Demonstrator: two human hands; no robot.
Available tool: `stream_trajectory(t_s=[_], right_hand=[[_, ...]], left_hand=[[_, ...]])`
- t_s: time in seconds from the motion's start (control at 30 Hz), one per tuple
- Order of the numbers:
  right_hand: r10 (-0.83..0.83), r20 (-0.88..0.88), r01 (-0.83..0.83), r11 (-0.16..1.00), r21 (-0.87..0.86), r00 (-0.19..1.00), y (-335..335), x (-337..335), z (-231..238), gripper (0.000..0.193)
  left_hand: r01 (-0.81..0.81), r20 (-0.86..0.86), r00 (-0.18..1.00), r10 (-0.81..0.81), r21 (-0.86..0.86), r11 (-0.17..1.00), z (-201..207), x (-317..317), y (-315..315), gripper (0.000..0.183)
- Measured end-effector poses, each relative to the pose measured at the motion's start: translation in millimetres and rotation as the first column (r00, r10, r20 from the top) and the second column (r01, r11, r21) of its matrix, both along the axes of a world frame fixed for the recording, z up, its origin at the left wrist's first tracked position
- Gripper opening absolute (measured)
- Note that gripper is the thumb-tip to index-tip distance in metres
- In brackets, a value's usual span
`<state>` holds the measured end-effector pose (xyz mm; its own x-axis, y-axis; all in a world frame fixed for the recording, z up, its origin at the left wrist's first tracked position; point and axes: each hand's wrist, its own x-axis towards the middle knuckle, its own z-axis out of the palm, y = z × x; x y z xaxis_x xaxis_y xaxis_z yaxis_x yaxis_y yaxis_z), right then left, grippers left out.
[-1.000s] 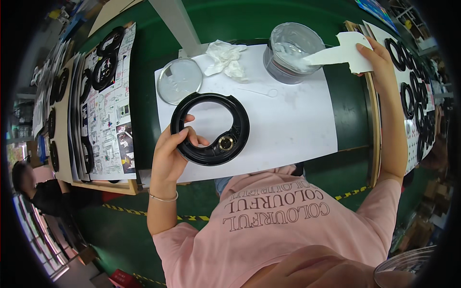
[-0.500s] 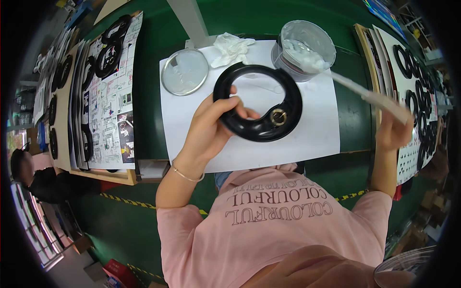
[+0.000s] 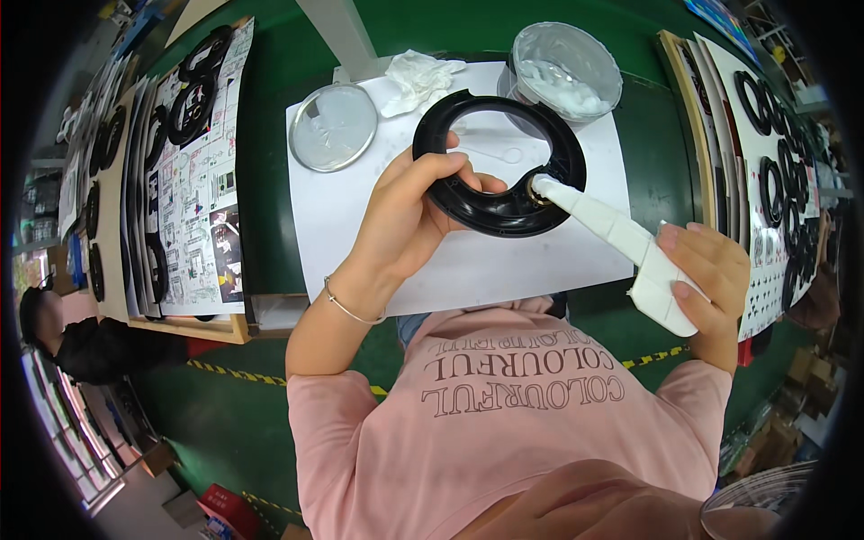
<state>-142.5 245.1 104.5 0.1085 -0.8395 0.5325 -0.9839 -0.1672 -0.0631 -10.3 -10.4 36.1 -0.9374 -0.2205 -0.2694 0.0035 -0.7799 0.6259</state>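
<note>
My left hand [image 3: 416, 202] grips a black ring-shaped plastic part [image 3: 564, 144] by its left side, tilted above the white paper. My right hand [image 3: 706, 274] is closed around the wide end of a white flat spatula [image 3: 621, 229]. The spatula's narrow tip, with white paste on it, touches the small round brass-coloured fitting at the ring's lower right, partly covering it. Behind the ring stands a clear plastic tub [image 3: 569, 72] holding white paste. A round clear lid [image 3: 333, 128] lies to the left, with a crumpled white tissue [image 3: 418, 81] beside it.
White paper [image 3: 360, 252] covers part of the green table. On both sides stand wood-framed stacks of boards, the left board [image 3: 202, 171] and right board [image 3: 765, 243] carrying more black rings. A grey post [image 3: 337, 36] rises at the back. Another person [image 3: 72, 346] is at far left.
The spatula has swung from beside the tub down to the ring, its tip now on the brass-coloured fitting. My left hand has shifted the ring slightly right and up in view.
</note>
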Motion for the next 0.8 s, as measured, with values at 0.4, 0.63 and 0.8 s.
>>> stream_trajectory(t_s=[0.4, 0.63, 0.8], right_hand=[[-0.051, 0.049, 0.052, 0.998, -0.02, 0.998, 14, -8, 7, 0.02], [0.012, 0.201, 0.002, 0.997, -0.071, 0.98, -6, -22, -8, 0.018], [0.005, 0.104, -0.005, 1.0, 0.0, 0.995, -13, -17, -3, 0.02]], left_hand=[[-0.073, -0.01, 0.997, 0.072, -0.115, 0.991, 4, 1, 2, 0.017], [-0.18, -0.168, 0.98, 0.107, -0.524, 0.832, -2, 8, 7, 0.02], [-0.214, -0.247, 0.965, 0.093, -0.529, 0.821, -1, 10, 8, 0.027]])
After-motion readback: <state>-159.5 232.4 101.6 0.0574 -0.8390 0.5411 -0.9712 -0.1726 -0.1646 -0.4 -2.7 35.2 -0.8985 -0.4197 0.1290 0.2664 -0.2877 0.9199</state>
